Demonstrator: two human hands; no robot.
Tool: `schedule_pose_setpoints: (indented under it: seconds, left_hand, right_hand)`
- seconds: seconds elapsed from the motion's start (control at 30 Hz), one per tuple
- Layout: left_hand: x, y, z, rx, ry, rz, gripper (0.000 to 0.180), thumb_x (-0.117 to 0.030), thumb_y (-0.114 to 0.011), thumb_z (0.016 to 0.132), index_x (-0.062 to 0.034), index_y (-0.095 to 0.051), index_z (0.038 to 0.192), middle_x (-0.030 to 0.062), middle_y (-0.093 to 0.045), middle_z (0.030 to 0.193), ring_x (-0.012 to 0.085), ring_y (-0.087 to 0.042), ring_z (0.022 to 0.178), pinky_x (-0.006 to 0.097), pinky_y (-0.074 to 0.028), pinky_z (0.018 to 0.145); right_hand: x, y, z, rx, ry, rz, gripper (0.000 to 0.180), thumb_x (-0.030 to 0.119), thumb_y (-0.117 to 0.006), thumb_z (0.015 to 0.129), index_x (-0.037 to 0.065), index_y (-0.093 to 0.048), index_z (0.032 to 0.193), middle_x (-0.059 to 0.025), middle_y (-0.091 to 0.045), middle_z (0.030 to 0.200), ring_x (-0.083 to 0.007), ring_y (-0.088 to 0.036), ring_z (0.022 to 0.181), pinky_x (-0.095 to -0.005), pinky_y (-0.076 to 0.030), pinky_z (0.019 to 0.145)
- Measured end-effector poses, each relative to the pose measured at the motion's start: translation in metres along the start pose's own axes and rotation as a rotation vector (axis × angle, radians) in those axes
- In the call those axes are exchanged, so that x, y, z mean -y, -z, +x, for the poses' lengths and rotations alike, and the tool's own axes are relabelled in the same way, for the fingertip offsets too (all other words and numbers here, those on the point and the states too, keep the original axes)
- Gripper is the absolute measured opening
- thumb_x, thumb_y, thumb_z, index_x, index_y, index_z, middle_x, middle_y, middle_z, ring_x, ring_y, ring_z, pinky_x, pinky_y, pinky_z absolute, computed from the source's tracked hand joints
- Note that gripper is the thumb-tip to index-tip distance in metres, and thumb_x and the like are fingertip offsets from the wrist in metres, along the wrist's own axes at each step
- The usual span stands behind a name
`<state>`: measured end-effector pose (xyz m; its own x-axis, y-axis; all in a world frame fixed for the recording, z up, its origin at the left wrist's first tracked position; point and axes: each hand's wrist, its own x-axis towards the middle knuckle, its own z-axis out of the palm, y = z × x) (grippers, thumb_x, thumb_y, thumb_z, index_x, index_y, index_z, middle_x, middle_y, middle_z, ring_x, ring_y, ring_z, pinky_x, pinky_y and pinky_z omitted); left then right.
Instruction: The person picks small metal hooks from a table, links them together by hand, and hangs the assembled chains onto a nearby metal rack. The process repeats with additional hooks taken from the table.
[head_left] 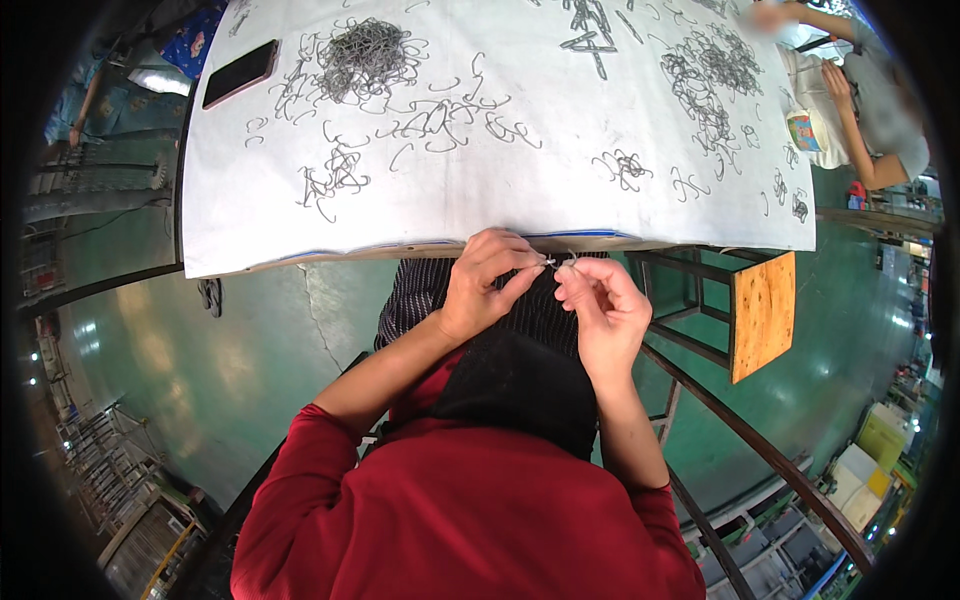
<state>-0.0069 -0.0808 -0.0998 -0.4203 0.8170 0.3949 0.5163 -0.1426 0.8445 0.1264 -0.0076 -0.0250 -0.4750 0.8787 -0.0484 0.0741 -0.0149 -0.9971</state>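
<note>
At the table's near edge, my left hand [490,275] is closed in a pinch on the end of a small metal piece [549,262]. My right hand [608,300] pinches a thin curved wire hook [572,254] close beside it. The fingertips of both hands nearly meet, and whether the two pieces touch is too small to tell. Beyond my hands, a dense heap of dark curved wire hooks [362,62] lies on the white-covered table [480,200]. Looser hooks [435,122] are scattered nearer, with small clusters [338,175] to the left and another cluster [625,168] to the right.
A dark phone [240,74] lies at the table's left edge. More hooks [715,65] and straight, narrow metal pieces [590,25] lie farther back. A co-worker's arm [850,120] rests at the right side. A wooden-topped stool [765,315] stands right of my lap.
</note>
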Motion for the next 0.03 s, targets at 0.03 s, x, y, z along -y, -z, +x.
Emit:
schedule_pose_setpoints:
  seconds: [0.03]
  left_hand:
    - [0.0007,0.0015,0.0002,0.022,-0.004,-0.016,0.017,-0.007,-0.074,0.076,-0.0098,-0.071,0.092,0.0052,-0.067,0.092,0.0247,-0.062,0.094,0.036,-0.046,0.086]
  right_hand:
    - [0.0005,-0.0005,0.0013,-0.002,0.002,0.005,0.007,0.005,-0.067,0.089,-0.001,-0.067,0.092,-0.0028,-0.067,0.077,-0.0063,-0.061,0.066,-0.0192,-0.05,0.059]
